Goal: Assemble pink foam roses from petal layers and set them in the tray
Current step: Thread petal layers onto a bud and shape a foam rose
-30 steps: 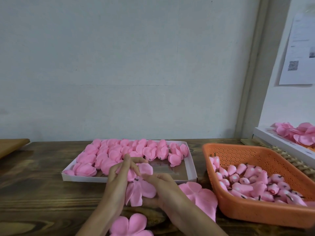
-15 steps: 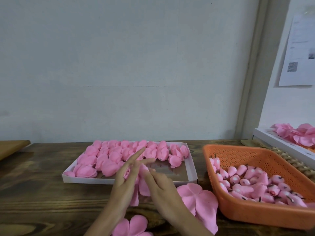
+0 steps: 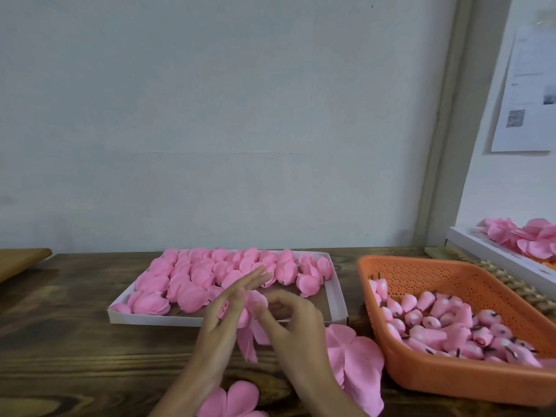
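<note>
The bench (image 3: 75, 341) is dark-stained wood, grain showing, with a slight sheen. The petal layers (image 3: 358, 356) are soft, matt pink foam. The tray (image 3: 338, 299) looks like white cardboard, and the orange basket (image 3: 451, 278) is perforated plastic.

The wall sheet (image 3: 525, 94) shows a QR code (image 3: 515, 118); print apparently illegible.
</note>
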The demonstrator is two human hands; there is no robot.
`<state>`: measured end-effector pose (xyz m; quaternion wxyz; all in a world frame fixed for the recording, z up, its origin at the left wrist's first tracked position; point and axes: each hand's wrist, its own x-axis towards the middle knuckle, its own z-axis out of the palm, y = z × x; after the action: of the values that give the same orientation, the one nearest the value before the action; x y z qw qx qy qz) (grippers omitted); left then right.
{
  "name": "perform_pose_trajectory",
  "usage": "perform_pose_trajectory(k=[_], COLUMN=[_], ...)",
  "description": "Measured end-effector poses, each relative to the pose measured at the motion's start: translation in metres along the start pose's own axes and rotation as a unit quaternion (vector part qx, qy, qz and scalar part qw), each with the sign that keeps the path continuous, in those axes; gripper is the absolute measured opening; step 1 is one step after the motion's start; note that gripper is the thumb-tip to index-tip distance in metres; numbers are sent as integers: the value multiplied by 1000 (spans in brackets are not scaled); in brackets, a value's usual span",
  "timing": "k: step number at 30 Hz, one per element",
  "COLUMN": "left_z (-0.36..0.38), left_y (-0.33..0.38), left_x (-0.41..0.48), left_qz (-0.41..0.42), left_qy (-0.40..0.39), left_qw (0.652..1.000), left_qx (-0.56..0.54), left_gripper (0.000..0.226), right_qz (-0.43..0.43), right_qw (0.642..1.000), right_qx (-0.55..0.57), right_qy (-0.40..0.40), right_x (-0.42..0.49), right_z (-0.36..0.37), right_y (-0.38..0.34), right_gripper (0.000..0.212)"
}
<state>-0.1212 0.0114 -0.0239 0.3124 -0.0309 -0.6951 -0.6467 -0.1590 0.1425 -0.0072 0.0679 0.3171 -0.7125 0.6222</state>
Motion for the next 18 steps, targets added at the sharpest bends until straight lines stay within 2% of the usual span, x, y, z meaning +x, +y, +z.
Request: perform_pose_trajectory(k=[3, 10, 12, 15, 16, 18], left_z=[-1, 0, 2, 5, 6, 7], left_y=[-4, 2, 4, 6, 6, 10], left_x=[0, -4, -6, -7, -7, -8], left_qz=[7, 3, 2, -4, -3, 10], left_qy=[-16, -45, -47, -48, -51, -56], left_qw=[1000, 998, 997, 997, 997, 997], left_qx=[3, 47, 58, 61, 59, 59], left_gripper=[49, 67, 64, 46, 47, 62], right_qz=[27, 34, 38, 55, 65, 87], right_qw=[999, 997, 996, 994, 993, 991], right_qx=[19, 27, 35, 51, 60, 75], right_qy=[35, 58, 68, 74, 73, 70], right_x=[-1, -4, -4, -4, -4, -3], right_z=[0, 4, 5, 4, 4, 3], right_y=[0, 1, 2, 2, 1, 1], right_gripper=[10, 20, 19, 17, 16, 16])
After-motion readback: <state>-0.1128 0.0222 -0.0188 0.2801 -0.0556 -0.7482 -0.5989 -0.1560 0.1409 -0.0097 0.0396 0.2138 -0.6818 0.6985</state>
